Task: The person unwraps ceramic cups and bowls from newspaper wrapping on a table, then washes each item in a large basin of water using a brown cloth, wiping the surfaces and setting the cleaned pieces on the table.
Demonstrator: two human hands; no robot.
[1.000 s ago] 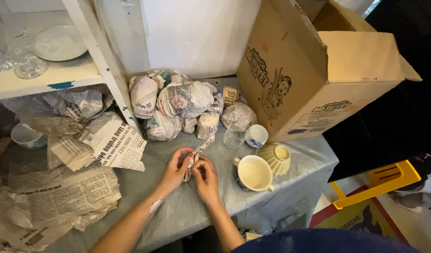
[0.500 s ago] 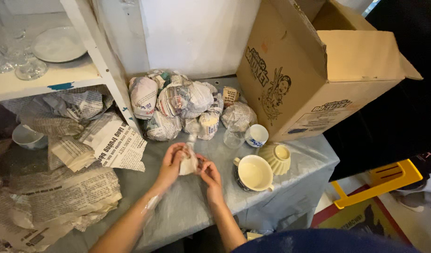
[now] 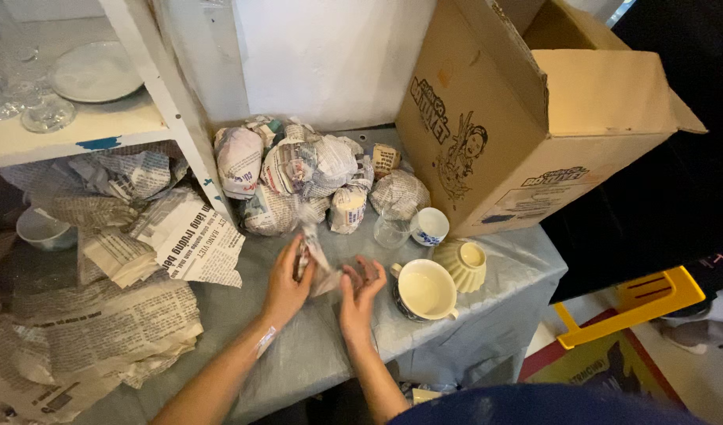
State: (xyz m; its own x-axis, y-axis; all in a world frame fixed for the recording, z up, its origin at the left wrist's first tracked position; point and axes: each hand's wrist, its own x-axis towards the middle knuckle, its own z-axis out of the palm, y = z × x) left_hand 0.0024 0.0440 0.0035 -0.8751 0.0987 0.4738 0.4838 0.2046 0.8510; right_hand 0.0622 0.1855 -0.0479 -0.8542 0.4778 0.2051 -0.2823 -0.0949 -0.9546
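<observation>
Head view: we see left hand grasping small wrapped item over grey desk; right hand open, fingers spread, touching loose paper. Done, we judge: three cups unwrapped, sheets discarded left. Left: pile of bundles by box. Versus half second ago: right hand has let go, wrapping now pulled looser.

crinkled matt newsprint bundles, glossy ceramic mug, clear glass, matt cardboard box, wrinkled plastic table cover.
</observation>
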